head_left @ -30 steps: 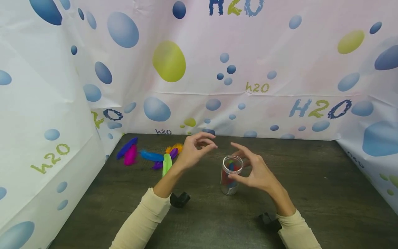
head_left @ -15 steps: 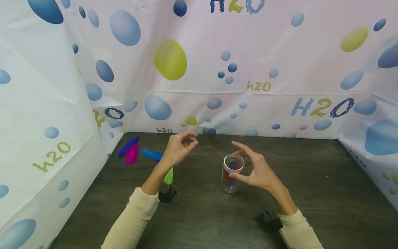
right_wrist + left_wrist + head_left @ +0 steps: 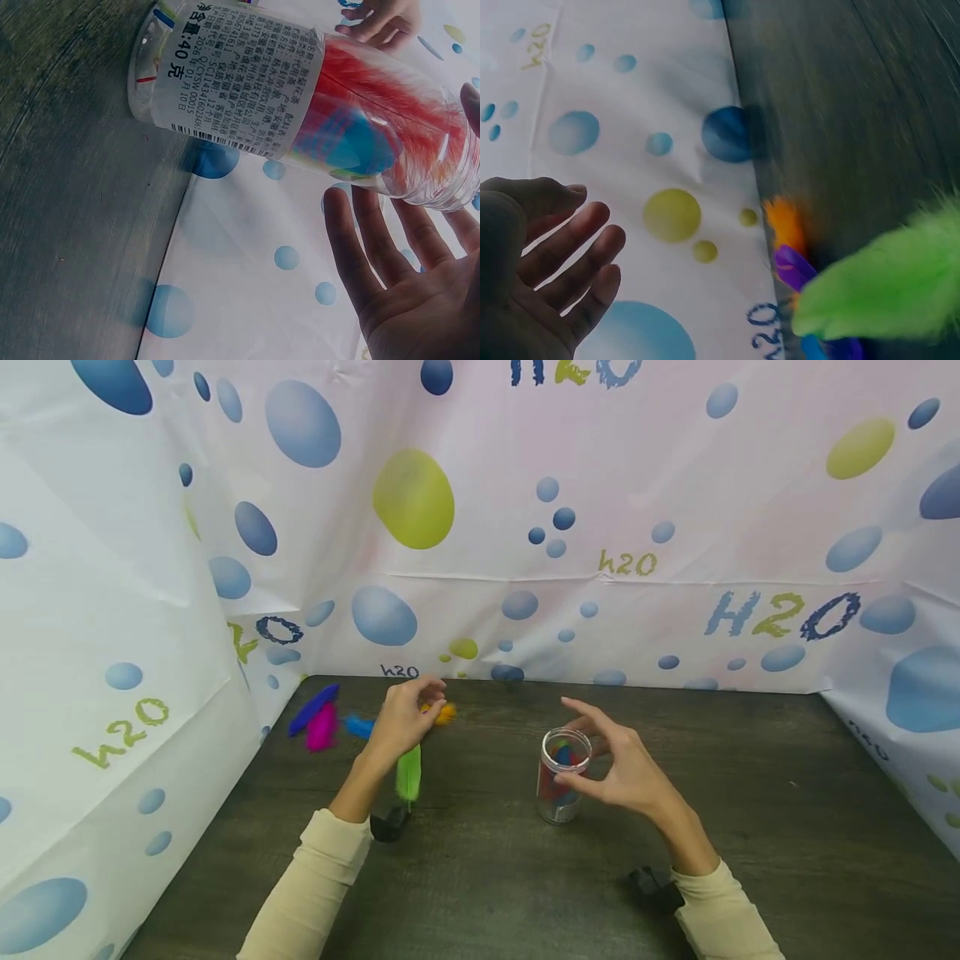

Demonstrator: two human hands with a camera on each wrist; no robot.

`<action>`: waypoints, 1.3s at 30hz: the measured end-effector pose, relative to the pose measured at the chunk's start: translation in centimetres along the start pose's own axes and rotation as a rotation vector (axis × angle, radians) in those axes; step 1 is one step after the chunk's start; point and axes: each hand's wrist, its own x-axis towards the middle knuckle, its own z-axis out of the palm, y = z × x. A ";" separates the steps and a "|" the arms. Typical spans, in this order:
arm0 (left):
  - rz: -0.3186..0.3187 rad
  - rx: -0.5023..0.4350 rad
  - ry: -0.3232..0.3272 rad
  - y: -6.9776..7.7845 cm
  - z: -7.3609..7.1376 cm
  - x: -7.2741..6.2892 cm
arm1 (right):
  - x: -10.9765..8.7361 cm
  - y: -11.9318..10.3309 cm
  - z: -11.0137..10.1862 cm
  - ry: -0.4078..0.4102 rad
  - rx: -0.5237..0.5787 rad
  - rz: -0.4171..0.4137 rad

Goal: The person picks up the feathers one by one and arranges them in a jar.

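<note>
From here I see the left hand (image 3: 406, 714) near the orange feather (image 3: 446, 714), fingers relaxed, holding nothing. The right hand (image 3: 628, 778) spreads thumb and fingers about the upright jar (image 3: 558, 795) on the table (image 3: 480, 881); contact I can't tell.

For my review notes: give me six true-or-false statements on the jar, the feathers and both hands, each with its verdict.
1. The jar stands upright on the table. True.
2. A red feather is inside the jar. True.
3. A lid closes the jar. False: it is open at the top.
4. The right hand is at the jar's upper part. True.
5. Every feather is inside the jar. False: a magenta feather lies outside.
6. Both hands touch the jar. False: the left hand is apart from it.
</note>
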 end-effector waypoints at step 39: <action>-0.405 0.175 -0.229 -7.4 0.6 -0.9 | 0.0 -0.2 -0.3 -0.007 -0.007 0.009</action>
